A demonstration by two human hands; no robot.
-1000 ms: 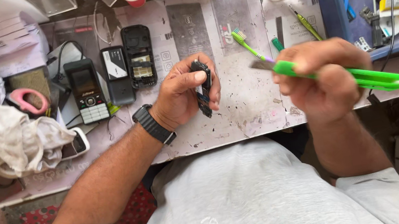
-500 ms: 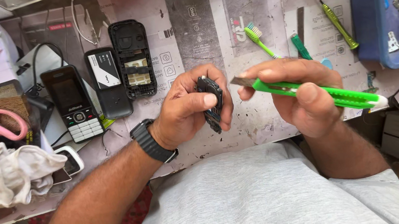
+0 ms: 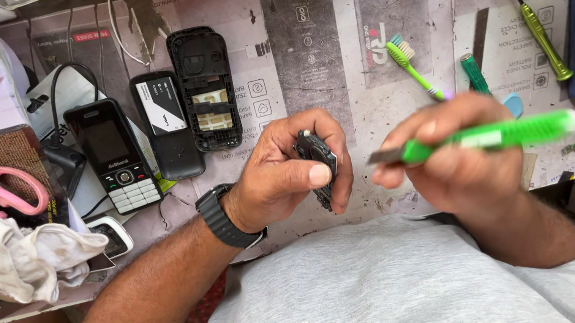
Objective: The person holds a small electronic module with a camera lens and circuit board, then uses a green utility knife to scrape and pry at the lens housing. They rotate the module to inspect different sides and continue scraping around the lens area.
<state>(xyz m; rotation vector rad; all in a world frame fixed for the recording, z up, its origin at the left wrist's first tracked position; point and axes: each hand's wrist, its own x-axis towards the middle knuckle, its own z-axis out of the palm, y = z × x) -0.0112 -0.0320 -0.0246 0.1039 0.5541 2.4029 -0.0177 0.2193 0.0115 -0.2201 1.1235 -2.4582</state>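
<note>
Fingers (image 3: 320, 174) of the left hand (image 3: 282, 177) pinch a small black phone part (image 3: 318, 160); right hand (image 3: 456, 158) grips a green tool (image 3: 491, 137) just beside it.

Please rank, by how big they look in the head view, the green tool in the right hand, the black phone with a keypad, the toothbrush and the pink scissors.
1. Green tool, though it is held nearer the camera.
2. Black phone with a keypad.
3 and 4. Toothbrush and pink scissors look alike; the scissors are partly hidden.
</note>
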